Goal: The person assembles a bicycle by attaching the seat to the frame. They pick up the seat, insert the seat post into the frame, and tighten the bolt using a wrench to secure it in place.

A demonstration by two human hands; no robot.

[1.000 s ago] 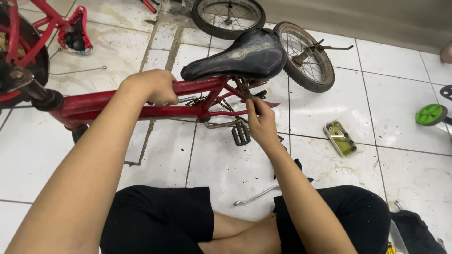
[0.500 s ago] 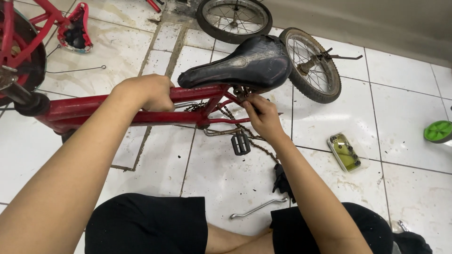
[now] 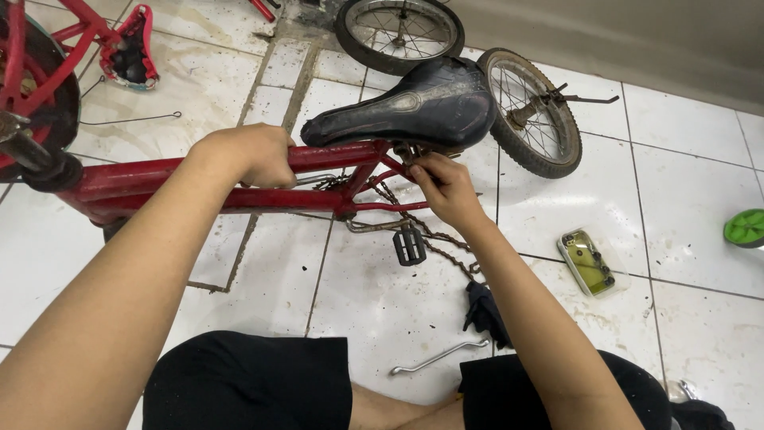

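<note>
A small red bicycle frame (image 3: 143, 187) lies across the tiled floor with a black saddle (image 3: 414, 107) on it. My left hand (image 3: 247, 155) grips the frame's top tube. My right hand (image 3: 446, 187) is pinched on the fitting just under the saddle, where the red stays meet. A loose chain (image 3: 430, 239) hangs down from there, and a black pedal (image 3: 409, 245) sits below it on its crank.
Two detached small wheels (image 3: 529, 111) lie behind the saddle. A phone in a clear case (image 3: 587, 261), a bent metal wrench (image 3: 438, 358) and a dark rag (image 3: 484, 314) lie on the white tiles. A green round object (image 3: 746, 228) is at the right edge.
My right hand has moved up from the chain area to the fitting under the saddle. The view has shifted a little; my left hand keeps its grip on the frame.
</note>
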